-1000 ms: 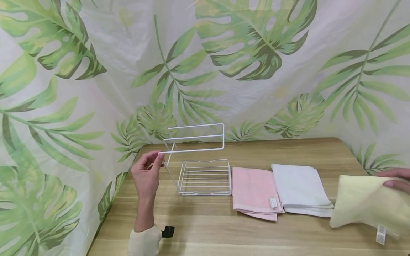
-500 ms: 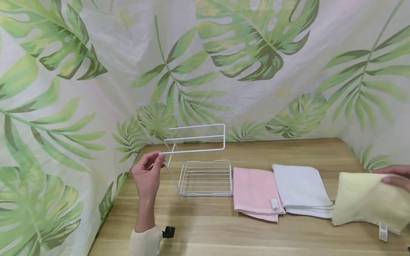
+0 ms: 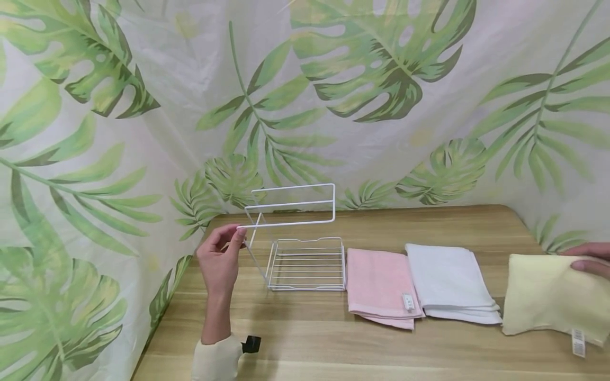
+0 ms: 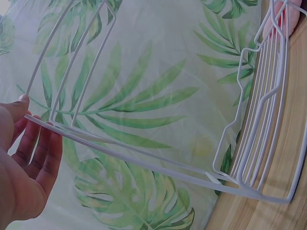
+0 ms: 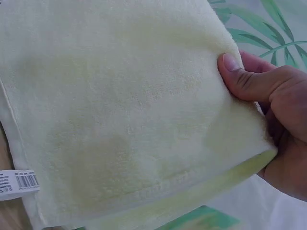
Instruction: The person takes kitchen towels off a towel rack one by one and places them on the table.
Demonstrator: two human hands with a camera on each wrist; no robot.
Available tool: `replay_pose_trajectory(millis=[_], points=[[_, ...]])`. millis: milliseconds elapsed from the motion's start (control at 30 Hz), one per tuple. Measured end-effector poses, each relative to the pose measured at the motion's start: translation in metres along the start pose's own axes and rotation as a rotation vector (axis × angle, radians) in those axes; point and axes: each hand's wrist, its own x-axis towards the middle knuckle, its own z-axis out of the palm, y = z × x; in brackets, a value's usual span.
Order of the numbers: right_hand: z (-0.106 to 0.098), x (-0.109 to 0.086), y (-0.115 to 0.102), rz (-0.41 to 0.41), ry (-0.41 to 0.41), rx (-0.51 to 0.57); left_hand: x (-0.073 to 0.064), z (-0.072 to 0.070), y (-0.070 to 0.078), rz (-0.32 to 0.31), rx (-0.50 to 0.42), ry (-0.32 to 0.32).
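Note:
My left hand (image 3: 220,259) pinches the upper left corner of a white wire rack (image 3: 290,224) between thumb and fingers. The rack stands on the table, its slatted base flat and its upper frame raised above. In the left wrist view the thumb and fingertips close on the rack's wire (image 4: 144,155). At the right edge of the head view, my right hand (image 3: 593,259) grips a folded yellow towel (image 3: 543,296), thumb on the near face. The right wrist view shows this yellow towel (image 5: 129,105) filling most of the picture, with a barcode label (image 5: 18,183) hanging at its left edge.
A folded pink towel (image 3: 378,280) lies against the rack's right side. Beside it lies a folded white towel (image 3: 448,280). The wooden table (image 3: 333,349) ends at the back against a leaf-patterned cloth (image 3: 371,132), which also hangs at the left.
The yellow towel in my right hand has shifted slightly to the right, away from the white towel. My left hand and the rack stay in place.

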Motion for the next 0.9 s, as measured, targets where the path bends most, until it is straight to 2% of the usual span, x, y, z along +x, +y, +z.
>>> replay_pose_trajectory(millis=[133,200,300,400,500,767,900], points=[[0.006,0.011,-0.006,-0.079,0.03,0.03,0.001,-0.001,0.0,-0.004,0.003,-0.002],[0.011,0.018,-0.007,-0.14,0.048,-0.016,0.001,-0.001,-0.001,-0.01,0.007,-0.001],[0.017,0.027,-0.01,-0.177,0.084,-0.181,0.0,-0.001,-0.001,-0.015,0.014,0.0],[0.02,0.035,-0.012,-0.151,0.101,-0.298,-0.001,-0.001,-0.001,-0.016,0.02,0.002],[0.022,0.04,-0.011,-0.123,0.077,-0.346,-0.001,-0.001,-0.001,-0.015,0.023,0.001],[0.033,0.048,0.0,-0.085,0.005,-0.345,0.0,-0.001,-0.001,-0.014,0.018,-0.003],[0.039,0.052,0.006,-0.093,0.003,-0.367,0.0,-0.001,-0.001,-0.014,0.011,-0.004]])
